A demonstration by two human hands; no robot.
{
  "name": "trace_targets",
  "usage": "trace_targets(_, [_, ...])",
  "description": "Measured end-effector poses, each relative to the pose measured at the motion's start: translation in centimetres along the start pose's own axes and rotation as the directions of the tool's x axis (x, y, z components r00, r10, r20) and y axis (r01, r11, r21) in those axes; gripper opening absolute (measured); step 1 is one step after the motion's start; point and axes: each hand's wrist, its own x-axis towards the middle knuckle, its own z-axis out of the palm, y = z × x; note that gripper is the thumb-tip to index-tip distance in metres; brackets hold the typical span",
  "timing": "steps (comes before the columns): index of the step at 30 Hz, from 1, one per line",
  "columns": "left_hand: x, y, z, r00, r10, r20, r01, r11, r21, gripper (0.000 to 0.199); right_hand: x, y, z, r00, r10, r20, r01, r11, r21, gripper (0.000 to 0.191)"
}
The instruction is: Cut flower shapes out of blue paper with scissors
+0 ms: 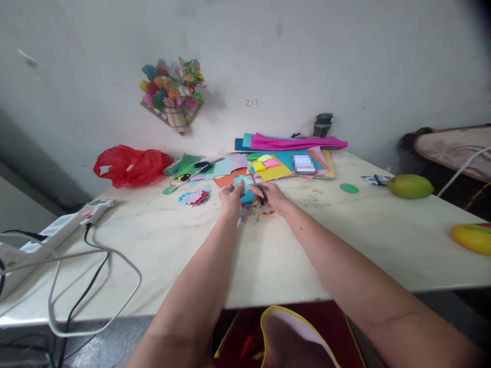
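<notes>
My left hand [230,199] pinches a light blue paper piece [242,183] with a scalloped edge, above the middle of the table. Just to its right, my right hand [273,197] is closed around dark-handled scissors [262,194], whose blades point up and away beside the blue paper. Small coloured paper scraps [258,215] lie under and in front of both hands. Left of my left hand sits a stack of scalloped paper shapes [194,197], with a lilac one on top.
Coloured sheets [280,168] lie behind my hands, near a second pair of scissors [204,166]. A red plastic bag [132,166], power strips [49,235] and cables are at left. A green circle [349,188], a green-yellow fruit [410,186] and a yellow one [471,238] are at right.
</notes>
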Motion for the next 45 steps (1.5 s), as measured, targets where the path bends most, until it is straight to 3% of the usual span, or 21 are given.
trace_targets(11, [-0.5,1.0,0.4,0.998,-0.041,-0.050,0.040,0.999,-0.025,0.041,0.4,0.4,-0.5,0.998,-0.012,0.056,0.011,1.000,0.013,0.035])
trace_targets(27, [-0.3,1.1,0.0,0.997,-0.073,-0.022,0.071,0.995,-0.065,0.040,0.4,0.9,-0.8,0.988,0.014,0.157,-0.008,0.999,-0.042,0.034])
trace_targets(35, [-0.2,1.2,-0.2,0.996,-0.085,0.006,0.086,0.991,-0.102,0.048,0.2,0.4,-1.1,0.979,0.024,0.203,-0.022,1.000,-0.011,0.033])
trace_targets(45, [0.2,1.5,-1.0,0.983,-0.152,0.106,0.155,0.988,-0.018,0.043,0.3,0.0,-2.7,0.945,0.045,0.325,-0.026,0.998,-0.061,0.027])
